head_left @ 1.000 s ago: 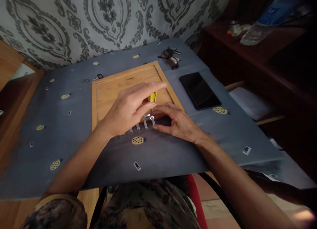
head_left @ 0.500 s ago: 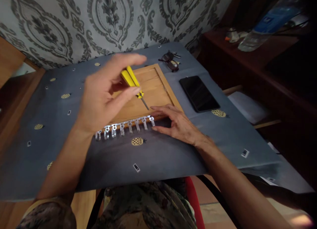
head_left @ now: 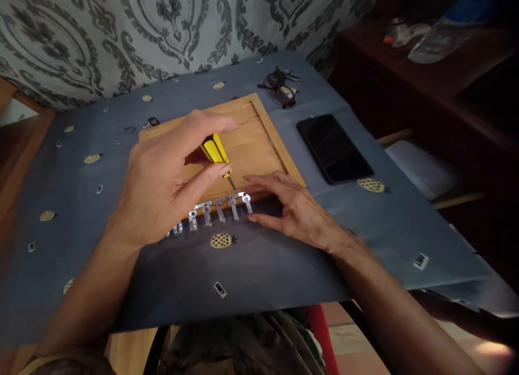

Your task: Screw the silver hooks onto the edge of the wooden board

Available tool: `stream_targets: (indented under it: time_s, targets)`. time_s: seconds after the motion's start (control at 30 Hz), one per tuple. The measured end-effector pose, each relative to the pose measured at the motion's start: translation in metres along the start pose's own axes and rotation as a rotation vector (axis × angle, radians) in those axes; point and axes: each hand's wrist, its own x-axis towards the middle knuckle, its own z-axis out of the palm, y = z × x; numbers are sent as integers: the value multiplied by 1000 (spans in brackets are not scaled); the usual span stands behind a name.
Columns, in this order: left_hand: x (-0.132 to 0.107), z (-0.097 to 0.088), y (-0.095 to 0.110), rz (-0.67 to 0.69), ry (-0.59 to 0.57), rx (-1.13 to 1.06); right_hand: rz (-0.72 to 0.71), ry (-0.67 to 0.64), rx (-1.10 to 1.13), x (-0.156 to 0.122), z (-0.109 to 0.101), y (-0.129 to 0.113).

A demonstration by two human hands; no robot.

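My left hand grips a yellow and black screwdriver, its thin shaft tilted down toward the right end of a silver metal strip with several hooks. Whether the tip touches the strip I cannot tell. The strip lies along the near edge of a framed wooden board, its hooks pointing toward me. Around the strip's right end, my right hand has its fingers and thumb spread apart, the fingers over the board's edge and the thumb below near the last hook. My left hand hides the left part of the board.
A black phone lies right of the board, with dark glasses behind it on the blue-grey tablecloth. On a dark cabinet at the right stands a plastic bottle. A patterned curtain borders the table's far side.
My left hand has lowered the screwdriver toward the hook strip's right end. My right hand keeps about the same pose by the board's edge. The view has shifted slightly.
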Motion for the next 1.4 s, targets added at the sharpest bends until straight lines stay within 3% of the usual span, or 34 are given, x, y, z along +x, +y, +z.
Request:
stream_targets:
  time_s: [0.33, 0.53, 0.93, 1.4]
  targets:
    - [-2, 12, -3, -44, -50, -41, 2, 4, 18, 1, 0, 0]
    - [-1, 17, -2, 69, -18, -98, -9, -3, 22, 1, -2, -2]
    - [-1, 19, 1, -65, -40, -28, -11, 7, 33, 0, 0, 1]
    - [1, 20, 10, -2, -36, 49, -28, 13, 46, 1, 0, 1]
